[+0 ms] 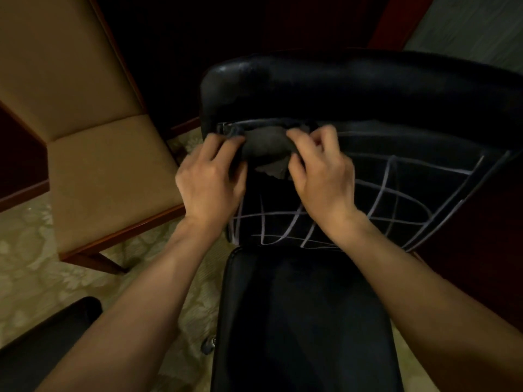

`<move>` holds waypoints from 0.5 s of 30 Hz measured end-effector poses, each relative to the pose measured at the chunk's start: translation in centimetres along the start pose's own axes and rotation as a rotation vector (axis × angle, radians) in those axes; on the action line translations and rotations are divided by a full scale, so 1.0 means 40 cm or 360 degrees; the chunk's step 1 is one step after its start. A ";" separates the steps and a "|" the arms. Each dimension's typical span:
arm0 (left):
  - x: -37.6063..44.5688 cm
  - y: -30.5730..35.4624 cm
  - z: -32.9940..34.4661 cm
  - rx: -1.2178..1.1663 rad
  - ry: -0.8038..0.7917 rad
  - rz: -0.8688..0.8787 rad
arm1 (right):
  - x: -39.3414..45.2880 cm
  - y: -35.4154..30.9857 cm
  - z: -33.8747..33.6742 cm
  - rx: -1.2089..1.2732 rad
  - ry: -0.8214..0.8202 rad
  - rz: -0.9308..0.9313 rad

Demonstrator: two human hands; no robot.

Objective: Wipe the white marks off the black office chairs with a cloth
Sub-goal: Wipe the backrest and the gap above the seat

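Both hands blur with motion; the left hand (210, 176) and right hand (322, 176) cover part of the cloth (264, 145), and the chair (311, 321) runs off the bottom edge

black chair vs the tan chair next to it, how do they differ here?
The black chair has glossy dark upholstery; the tan chair is matte beige with a reddish wooden frame. The black chair's backrest carries white marks; the tan chair shows none. The left hand and right hand hold a dark cloth against the black chair; the tan chair is untouched. Both stand on the patterned carpet.
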State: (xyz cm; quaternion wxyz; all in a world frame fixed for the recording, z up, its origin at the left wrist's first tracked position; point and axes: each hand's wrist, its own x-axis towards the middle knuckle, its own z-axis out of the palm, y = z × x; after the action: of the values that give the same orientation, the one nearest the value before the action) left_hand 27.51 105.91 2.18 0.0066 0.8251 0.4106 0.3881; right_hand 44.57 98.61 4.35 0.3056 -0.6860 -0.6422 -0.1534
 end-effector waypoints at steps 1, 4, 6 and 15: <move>0.013 0.004 0.003 0.0021 0.0006 -0.0015 | 0.016 0.000 -0.002 0.0003 0.0021 0.0006; -0.011 -0.008 0.026 0.0111 -0.0106 0.0004 | -0.005 0.008 0.022 -0.0043 -0.0074 0.0042; -0.061 -0.024 0.035 0.0138 -0.0211 0.0032 | -0.059 0.011 0.046 -0.0066 -0.0213 0.0050; -0.008 0.083 -0.012 -0.0070 -0.0127 0.0094 | -0.018 0.046 -0.064 -0.0063 0.0126 0.0075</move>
State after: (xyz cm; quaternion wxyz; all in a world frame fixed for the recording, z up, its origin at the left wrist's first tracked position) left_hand 29.31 103.36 3.40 0.0296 0.8513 0.3768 0.3639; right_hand 46.73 96.49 5.46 0.3205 -0.7002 -0.6103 -0.1859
